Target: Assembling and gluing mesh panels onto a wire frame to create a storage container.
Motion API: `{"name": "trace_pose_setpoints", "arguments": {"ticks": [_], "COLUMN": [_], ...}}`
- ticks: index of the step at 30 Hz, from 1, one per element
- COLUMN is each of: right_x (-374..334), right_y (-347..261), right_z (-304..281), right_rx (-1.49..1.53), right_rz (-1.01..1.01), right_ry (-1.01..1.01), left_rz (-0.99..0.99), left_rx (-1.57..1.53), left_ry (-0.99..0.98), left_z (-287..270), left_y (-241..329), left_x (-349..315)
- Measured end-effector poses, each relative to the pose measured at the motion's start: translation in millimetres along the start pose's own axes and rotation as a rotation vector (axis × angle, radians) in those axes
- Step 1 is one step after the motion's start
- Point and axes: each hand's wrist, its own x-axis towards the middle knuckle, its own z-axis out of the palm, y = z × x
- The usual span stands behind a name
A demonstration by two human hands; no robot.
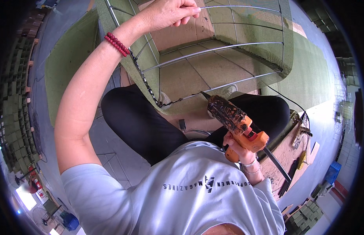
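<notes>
A metal wire frame [213, 49] with green mesh fabric around it stands over my bent legs. My left hand [168, 13] reaches to its far side, fingers pinched on a wire. Down by my right knee, my right hand [236, 149] is wrapped around the handle of an orange glue gun [250, 137]. Dark residue coats the gun's barrel, and a long black stick [278, 164] sticks out behind. The nozzle [205, 95] points at the frame's nearest rod, close to it; contact I cannot tell. Black glue [148, 87] runs in lumps along the mesh's left edge and near corner.
A wooden board [274, 176] at my right bears a yellow-handled tool [302, 159] and dark strips. A black cord [293, 101] crosses on the right. Green mesh sheets [72, 66] lie on both sides. Stacked green pieces [15, 117] line the far left; a blue crate [332, 172] stands right.
</notes>
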Motion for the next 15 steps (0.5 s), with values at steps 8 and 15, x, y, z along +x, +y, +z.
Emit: {"name": "trace_pose_setpoints", "arguments": {"ticks": [8, 15], "right_x": [7.8, 7.3], "right_y": [-11.7, -7.4], "right_z": [15.2, 16.3], "right_rx": [-0.221, -0.109], "right_rz": [-0.074, -0.015], "right_ry": [-0.132, -0.164], "left_rz": [0.003, -0.044], "left_rx": [0.004, 0.076], "left_ry": [0.009, 0.041], "left_z": [0.5, 0.8], "left_y": [1.9, 6.2], "left_x": [0.0, -0.4]}}
